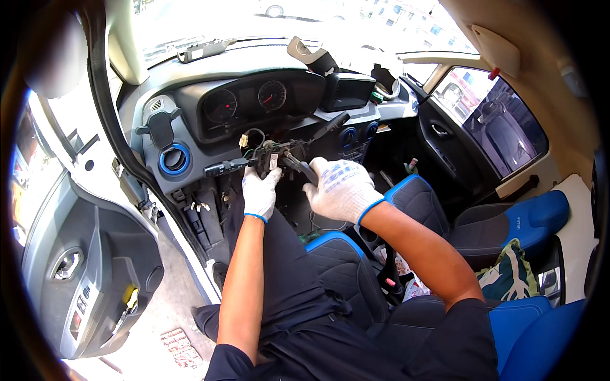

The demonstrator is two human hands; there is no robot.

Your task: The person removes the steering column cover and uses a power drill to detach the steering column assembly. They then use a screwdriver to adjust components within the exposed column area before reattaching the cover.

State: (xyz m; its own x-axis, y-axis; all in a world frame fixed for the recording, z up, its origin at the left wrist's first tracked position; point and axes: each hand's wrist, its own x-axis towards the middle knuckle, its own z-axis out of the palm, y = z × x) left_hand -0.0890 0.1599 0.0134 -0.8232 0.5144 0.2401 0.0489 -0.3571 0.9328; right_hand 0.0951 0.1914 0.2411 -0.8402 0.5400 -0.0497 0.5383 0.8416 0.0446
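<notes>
A steering column's combination switch (265, 160) shows ahead of me, with wires and a pale connector (244, 140). One black stalk (226, 167) points left and another stalk (332, 126) points up to the right. My left hand (259, 193), in a white knit glove, is closed around the switch's lower left side, by the left stalk. My right hand (343, 189), gloved too, is closed on a dark-handled tool (307, 172). Its metal end reaches the right side of the switch; its exact kind is hard to make out.
Behind the switch stands the instrument cluster (248, 105), with a screen (348, 92) to its right. A loose beige and black trim piece (311, 56) lies on the dashboard. The driver's door (95, 267) hangs open at left. Blue and black seats (413, 197) are at right.
</notes>
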